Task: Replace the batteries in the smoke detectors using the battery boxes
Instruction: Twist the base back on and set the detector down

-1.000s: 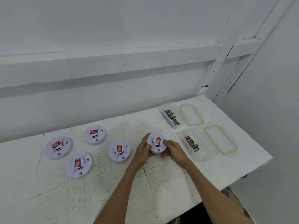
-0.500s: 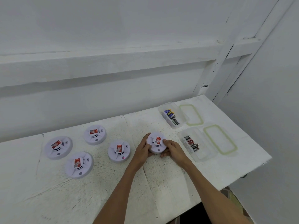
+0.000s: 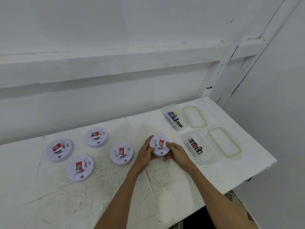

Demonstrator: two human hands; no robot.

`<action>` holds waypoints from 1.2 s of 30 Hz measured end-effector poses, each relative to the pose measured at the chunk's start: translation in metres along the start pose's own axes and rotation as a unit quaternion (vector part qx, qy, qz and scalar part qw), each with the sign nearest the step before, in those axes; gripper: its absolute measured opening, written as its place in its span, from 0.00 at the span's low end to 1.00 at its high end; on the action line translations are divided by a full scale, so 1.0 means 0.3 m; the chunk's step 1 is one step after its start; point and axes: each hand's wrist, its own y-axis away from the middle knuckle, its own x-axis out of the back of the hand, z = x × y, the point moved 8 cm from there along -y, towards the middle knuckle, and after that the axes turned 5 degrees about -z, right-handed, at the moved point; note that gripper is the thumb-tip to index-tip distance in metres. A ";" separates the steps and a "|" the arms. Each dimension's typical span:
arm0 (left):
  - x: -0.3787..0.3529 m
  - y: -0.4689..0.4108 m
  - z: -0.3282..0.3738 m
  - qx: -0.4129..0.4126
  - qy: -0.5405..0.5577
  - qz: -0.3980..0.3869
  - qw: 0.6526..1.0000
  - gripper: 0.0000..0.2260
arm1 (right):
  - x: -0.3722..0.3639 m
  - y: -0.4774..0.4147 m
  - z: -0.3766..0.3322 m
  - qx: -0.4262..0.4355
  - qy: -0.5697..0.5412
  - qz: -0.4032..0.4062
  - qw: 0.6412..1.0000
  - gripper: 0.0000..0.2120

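White-painted walls and a scuffed white tabletop [image 3: 165, 192] frame a battery swap at what looks like its opening step. A person's left hand [image 3: 145, 153] and right hand [image 3: 177, 152] curl round opposite sides of a smoke detector [image 3: 159, 146], which sits face up, on or just above the tabletop; which of the two cannot be told. The two-handed grip is closed on the rim, with the detector centred between the palms and the right thumb lying on top beside the red label. Four more detectors [image 3: 121, 153] lie to the left, untouched. Two open battery boxes — a far box [image 3: 170, 107] and a near box [image 3: 206, 156] — sit to the right, the near one just beside the right hand, each holding batteries [image 3: 195, 146], with their lids [image 3: 224, 142] alongside. The next move likely means turning the case over or twisting it open — one hand bracing, the other turning — to reach the battery bay.
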 end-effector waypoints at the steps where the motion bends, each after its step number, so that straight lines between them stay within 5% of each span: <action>1: 0.001 0.000 -0.002 0.000 -0.001 0.000 1.000 0.22 | 0.000 0.000 0.001 0.000 -0.002 0.000 1.000 0.23; 36: 0.001 0.003 0.001 0.005 0.005 -0.001 1.000 0.23 | 0.006 -0.020 0.019 0.003 -0.007 -0.002 1.000 0.22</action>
